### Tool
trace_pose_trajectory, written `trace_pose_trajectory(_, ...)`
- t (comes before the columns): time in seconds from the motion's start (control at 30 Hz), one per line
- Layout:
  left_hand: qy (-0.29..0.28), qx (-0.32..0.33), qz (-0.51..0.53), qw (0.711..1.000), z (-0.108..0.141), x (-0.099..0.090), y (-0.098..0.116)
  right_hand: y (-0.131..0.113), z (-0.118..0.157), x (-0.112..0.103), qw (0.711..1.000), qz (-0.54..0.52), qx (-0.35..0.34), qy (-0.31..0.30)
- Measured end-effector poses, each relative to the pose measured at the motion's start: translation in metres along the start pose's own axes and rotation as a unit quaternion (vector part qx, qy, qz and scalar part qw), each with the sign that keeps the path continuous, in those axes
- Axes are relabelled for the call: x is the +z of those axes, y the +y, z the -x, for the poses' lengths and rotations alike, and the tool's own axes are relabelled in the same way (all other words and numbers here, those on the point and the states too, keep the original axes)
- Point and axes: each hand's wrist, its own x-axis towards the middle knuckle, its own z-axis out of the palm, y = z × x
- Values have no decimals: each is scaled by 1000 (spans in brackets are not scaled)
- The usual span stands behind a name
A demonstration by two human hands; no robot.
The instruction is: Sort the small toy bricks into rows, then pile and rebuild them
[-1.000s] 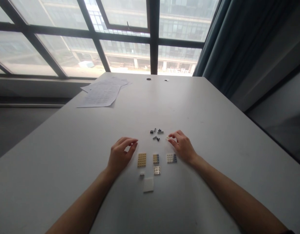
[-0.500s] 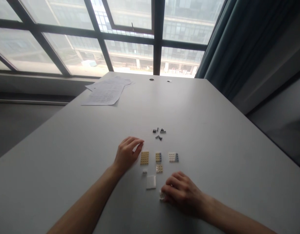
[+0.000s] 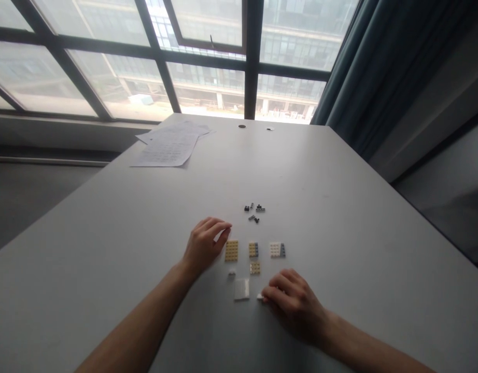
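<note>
My right hand (image 3: pixel 295 305) pinches a small white piece (image 3: pixel 259 297) at the lower right of a flat white tile (image 3: pixel 241 289). My left hand (image 3: pixel 206 243) rests on the table with thumb and fingers apart, holding nothing, beside a tan studded plate (image 3: pixel 232 250). Right of that plate lie a tan and blue-grey piece (image 3: pixel 253 249) and a white and blue-grey piece (image 3: pixel 277 250). A smaller tan piece (image 3: pixel 255 268) sits below the middle one. One little white piece (image 3: pixel 232 273) lies above the tile.
Several small dark and grey pieces (image 3: pixel 256 220) lie scattered farther up the white table (image 3: pixel 324 207). Printed papers (image 3: pixel 169 147) are at its far left. Two round holes show near the far edge, before the window; a dark curtain hangs at right.
My right hand has shifted slightly up, and the white piece at its fingertips has moved up beside the tile. My left hand stays almost in place.
</note>
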Motion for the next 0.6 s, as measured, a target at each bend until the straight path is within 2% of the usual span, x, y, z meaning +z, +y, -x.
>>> trace_pose_trajectory(0.13, -4, 2, 0, 1000, 0, -1, 1, -4, 2, -5, 988, 65, -138, -24)
trace_pose_trajectory(0.2, -8, 7, -1, 1000, 0, -1, 1, -6, 0, -7, 982, 82, -170, -29)
trace_pose_trajectory(0.47, -10, 22, 0, 1000, 2, 3, -4, -8, -2, -5, 981, 90, -172, -14)
trace_pose_trajectory(0.6, -8, 19, 2, 1000, 2, 3, -4, -6, 0, -5, 993, 39, -106, 13)
